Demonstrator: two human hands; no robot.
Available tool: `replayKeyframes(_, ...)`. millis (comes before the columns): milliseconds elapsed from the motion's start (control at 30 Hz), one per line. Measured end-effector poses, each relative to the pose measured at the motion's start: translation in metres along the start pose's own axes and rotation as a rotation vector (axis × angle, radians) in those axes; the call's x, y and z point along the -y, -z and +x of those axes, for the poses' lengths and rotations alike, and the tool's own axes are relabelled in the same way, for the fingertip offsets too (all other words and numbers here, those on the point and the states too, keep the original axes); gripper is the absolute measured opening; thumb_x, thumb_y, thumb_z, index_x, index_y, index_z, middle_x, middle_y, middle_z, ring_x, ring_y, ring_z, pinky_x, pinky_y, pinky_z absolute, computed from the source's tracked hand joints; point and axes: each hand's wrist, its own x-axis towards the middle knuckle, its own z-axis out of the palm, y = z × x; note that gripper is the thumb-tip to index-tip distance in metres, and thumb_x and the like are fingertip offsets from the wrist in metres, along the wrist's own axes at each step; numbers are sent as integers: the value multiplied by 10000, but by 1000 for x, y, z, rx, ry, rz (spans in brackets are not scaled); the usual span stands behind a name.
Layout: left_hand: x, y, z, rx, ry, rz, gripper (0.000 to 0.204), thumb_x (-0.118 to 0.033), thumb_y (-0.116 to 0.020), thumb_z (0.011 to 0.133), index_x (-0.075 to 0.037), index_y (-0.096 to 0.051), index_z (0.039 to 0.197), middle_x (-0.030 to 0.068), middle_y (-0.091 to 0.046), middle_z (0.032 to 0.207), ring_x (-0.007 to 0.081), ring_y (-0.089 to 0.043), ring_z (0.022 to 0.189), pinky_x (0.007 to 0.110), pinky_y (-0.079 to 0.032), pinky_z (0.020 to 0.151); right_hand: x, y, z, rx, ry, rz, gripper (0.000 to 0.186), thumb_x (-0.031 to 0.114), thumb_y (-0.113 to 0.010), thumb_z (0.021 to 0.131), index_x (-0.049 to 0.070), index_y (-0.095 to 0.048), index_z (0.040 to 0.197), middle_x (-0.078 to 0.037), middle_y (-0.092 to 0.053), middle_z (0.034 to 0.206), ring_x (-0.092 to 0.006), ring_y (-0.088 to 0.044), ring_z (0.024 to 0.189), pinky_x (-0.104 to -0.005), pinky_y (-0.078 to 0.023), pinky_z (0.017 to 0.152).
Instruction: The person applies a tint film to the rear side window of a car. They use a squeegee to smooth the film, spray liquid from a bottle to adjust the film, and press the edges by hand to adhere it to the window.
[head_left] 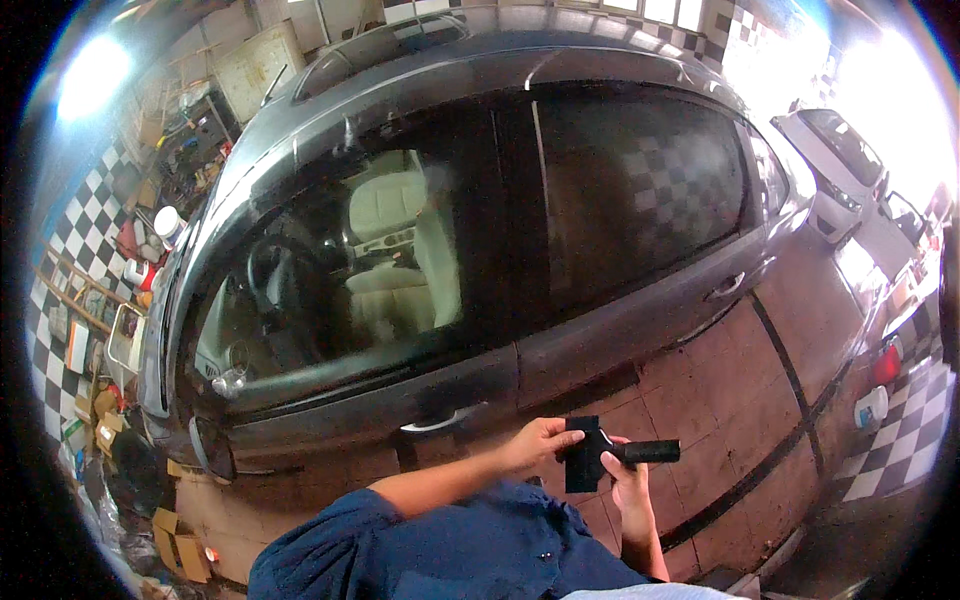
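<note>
In front of my body I hold a black tool with a flat rectangular head and a short round handle; its exact kind does not show. My left hand pinches the upper left edge of the head. Around the neck, where handle and head meet, my right hand is closed with the thumb on top. Just beyond both hands stands a dark grey car, its doors shut. The front door handle is left of my left hand.
The car's side mirror juts out at the lower left. Cardboard boxes and clutter line the left side. A white car stands far right, and a white bucket is on the floor at right.
</note>
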Motion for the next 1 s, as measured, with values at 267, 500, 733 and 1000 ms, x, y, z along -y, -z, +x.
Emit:
replayKeyframes(267,14,9,10,32,-33,23,320,-340,-572,906,-40,-581,796,-25,-559,732,76,-497,709,261,-419,620,-5,-13,8,-10,56,99,326,75,-688,779,-2,-581,1076,-31,-611,971,-115,-559,883,-243,-422,819)
replayKeyframes(500,44,33,18,121,-28,-37,275,-277,-526,938,-24,-617,997,-11,-621,916,89,-539,872,266,-438,790,0,-39,4,-72,40,132,280,65,-661,796,-9,-583,1054,-63,-618,963,-138,-578,876,-263,-450,815)
replayKeyframes(733,26,46,2,139,-51,-42,317,-341,-562,912,-32,-622,876,11,-619,812,100,-552,774,269,-452,698,-1,-64,-5,-102,61,116,265,55,-627,823,-27,-568,1068,-67,-610,975,-139,-573,888,-271,-447,825)
replayKeyframes(1000,29,68,-8,168,-12,-196,284,-252,-541,929,-8,-576,1072,14,-616,968,115,-563,887,304,-478,781,-12,-86,-4,-148,79,-9,266,87,-655,828,30,-583,1078,-32,-619,975,-125,-564,910,-281,-445,818)
